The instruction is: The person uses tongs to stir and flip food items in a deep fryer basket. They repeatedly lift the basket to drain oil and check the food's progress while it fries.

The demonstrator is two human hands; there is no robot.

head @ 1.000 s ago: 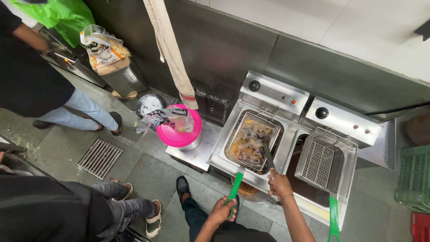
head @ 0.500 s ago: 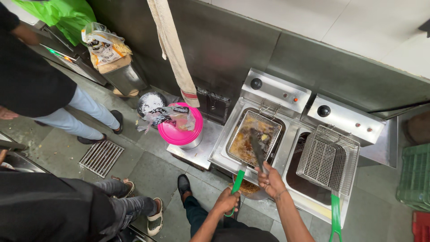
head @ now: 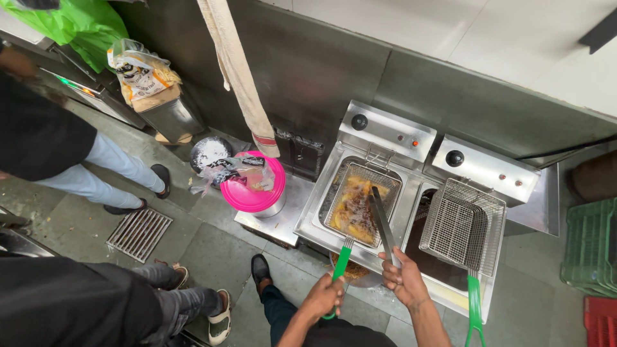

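My left hand grips the green handle of a wire fry basket that sits in the left tank of a steel double fryer. Golden fried pieces lie in that basket. My right hand holds dark metal tongs whose tips reach into the basket over the food. A second, empty wire basket with a green handle rests tilted over the right tank.
A pink-lidded steel pot with plastic bags on it stands left of the fryer. A cloth hangs on the steel wall. Two other people stand at left near a floor drain. Green crates stand at right.
The tongs in my right hand have moved further into the left basket over the food. The person at upper left has shifted their feet. My left hand stays on the handle.
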